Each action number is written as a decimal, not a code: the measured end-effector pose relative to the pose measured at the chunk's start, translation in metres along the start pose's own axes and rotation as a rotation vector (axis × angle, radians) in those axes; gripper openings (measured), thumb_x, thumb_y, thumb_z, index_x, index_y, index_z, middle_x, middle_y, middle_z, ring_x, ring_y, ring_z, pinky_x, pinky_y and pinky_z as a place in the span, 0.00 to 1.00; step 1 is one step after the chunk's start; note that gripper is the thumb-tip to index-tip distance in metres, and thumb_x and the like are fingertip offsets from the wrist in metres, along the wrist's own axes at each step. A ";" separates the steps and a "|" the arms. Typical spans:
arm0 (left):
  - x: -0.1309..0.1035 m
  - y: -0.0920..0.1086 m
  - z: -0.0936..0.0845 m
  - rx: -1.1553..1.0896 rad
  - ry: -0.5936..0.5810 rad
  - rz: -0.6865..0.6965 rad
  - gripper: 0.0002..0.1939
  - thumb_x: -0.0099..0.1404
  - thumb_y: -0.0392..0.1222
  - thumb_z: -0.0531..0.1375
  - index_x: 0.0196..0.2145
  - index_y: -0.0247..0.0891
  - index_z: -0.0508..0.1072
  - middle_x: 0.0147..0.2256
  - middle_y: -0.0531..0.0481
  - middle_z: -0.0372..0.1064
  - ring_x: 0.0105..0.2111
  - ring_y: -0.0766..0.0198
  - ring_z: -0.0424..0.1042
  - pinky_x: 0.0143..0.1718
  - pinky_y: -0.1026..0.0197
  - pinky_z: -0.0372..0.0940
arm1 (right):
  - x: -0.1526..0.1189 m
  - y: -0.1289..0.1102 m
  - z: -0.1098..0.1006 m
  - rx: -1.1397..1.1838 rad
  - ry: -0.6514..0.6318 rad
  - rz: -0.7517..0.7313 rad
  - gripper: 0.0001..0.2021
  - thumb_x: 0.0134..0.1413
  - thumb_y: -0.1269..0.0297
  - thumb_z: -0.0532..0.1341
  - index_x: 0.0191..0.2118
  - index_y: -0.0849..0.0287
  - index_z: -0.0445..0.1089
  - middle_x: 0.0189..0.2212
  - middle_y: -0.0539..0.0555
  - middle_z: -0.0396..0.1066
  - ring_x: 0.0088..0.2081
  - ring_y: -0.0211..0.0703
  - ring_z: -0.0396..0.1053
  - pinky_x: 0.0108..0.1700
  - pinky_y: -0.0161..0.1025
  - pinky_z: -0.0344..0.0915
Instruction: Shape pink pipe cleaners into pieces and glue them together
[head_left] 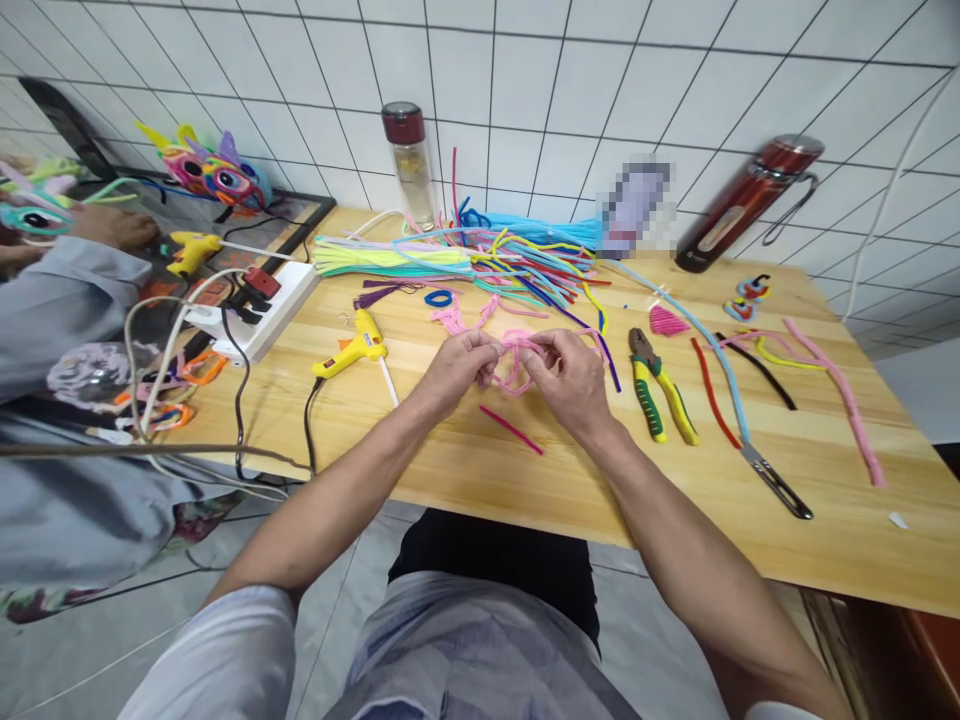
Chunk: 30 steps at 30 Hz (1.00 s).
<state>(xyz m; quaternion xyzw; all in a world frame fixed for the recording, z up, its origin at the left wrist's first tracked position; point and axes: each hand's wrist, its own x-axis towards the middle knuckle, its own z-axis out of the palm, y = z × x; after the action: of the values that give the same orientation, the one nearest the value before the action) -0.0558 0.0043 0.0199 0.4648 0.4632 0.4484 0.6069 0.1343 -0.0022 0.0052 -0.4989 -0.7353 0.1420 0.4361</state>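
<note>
Both my hands meet over the wooden table, pinching a looped pink pipe cleaner [516,378] between them. My left hand [466,362] grips its left side with thumb and forefinger. On the other side, my right hand [568,375] is closed on the loops, and a pink end trails out past it. Just beyond my left hand lies a shaped pink pipe-cleaner piece [448,316]. A short magenta pipe cleaner [511,430] rests on the wood below my hands. Pliers [656,385] with green and yellow handles lie to the right of my right hand.
A yellow glue gun [352,352] and a white power strip [274,312] with cables are at left. Behind lie bundled pipe cleaners [405,258], a glass bottle [411,165] and a red thermos [750,205]. Scissors [776,480] lie at right. A co-worker's hand [112,228] is far left.
</note>
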 end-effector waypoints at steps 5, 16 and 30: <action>-0.001 0.005 -0.001 -0.201 -0.131 -0.246 0.11 0.57 0.40 0.68 0.25 0.36 0.69 0.20 0.58 0.59 0.17 0.76 0.58 0.18 0.70 0.55 | 0.003 0.008 -0.003 -0.004 0.043 -0.030 0.07 0.66 0.61 0.62 0.36 0.53 0.75 0.39 0.55 0.79 0.43 0.50 0.75 0.49 0.47 0.72; -0.003 -0.002 0.004 -0.138 -0.165 -0.164 0.17 0.59 0.50 0.71 0.29 0.37 0.69 0.25 0.56 0.67 0.16 0.76 0.57 0.17 0.68 0.52 | 0.002 0.000 -0.001 0.342 -0.078 0.326 0.11 0.62 0.54 0.63 0.33 0.54 0.69 0.28 0.51 0.78 0.29 0.42 0.73 0.35 0.39 0.68; -0.007 -0.008 0.008 0.324 0.059 0.145 0.12 0.65 0.44 0.61 0.26 0.37 0.71 0.22 0.56 0.66 0.23 0.69 0.61 0.27 0.64 0.55 | 0.004 -0.006 -0.003 0.468 -0.101 0.424 0.12 0.58 0.53 0.65 0.32 0.55 0.71 0.23 0.49 0.76 0.23 0.39 0.70 0.29 0.37 0.63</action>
<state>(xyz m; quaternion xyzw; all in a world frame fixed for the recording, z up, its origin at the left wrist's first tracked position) -0.0480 -0.0048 0.0141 0.5752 0.5124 0.4238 0.4763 0.1323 -0.0023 0.0131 -0.5196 -0.5831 0.4196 0.4625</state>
